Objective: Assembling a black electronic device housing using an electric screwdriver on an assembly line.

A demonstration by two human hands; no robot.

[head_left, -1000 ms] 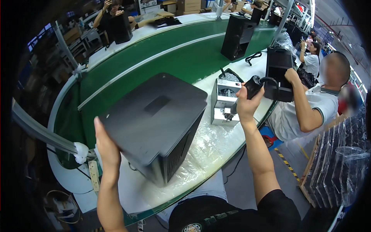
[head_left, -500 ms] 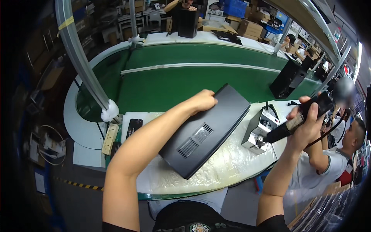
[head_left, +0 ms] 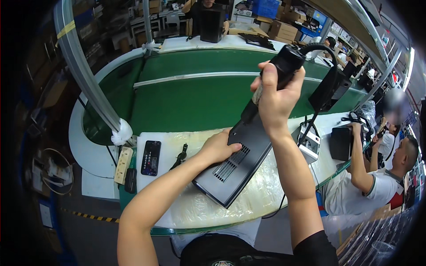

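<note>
A black slotted casing [head_left: 249,165] lies slanted on the plastic-covered white mat [head_left: 182,204] in front of me. My left hand [head_left: 218,148] grips its left side, the thumb lying on top beside the vent slots. Wrapped in my right hand [head_left: 280,95] is a black corded electric screwdriver [head_left: 288,58], tilted with its nose down at the far end of the casing. The screwdriver's tip is too dark against the casing to tell whether it touches. Just right of the casing stands a small grey-and-white screw dispenser [head_left: 310,148], partly behind the cord.
A phone [head_left: 151,158] and a power strip [head_left: 124,165] lie at the left. Beyond runs a green conveyor [head_left: 191,99], carrying a black speaker box [head_left: 328,91] at right. A co-worker [head_left: 377,181] handles a black box [head_left: 341,144] nearby. A metal post [head_left: 91,84] rises at left.
My right hand has swung the screwdriver left, from beside the dispenser to over the casing. My left hand has moved down the casing toward the vent. The co-worker's hands now reach a black box.
</note>
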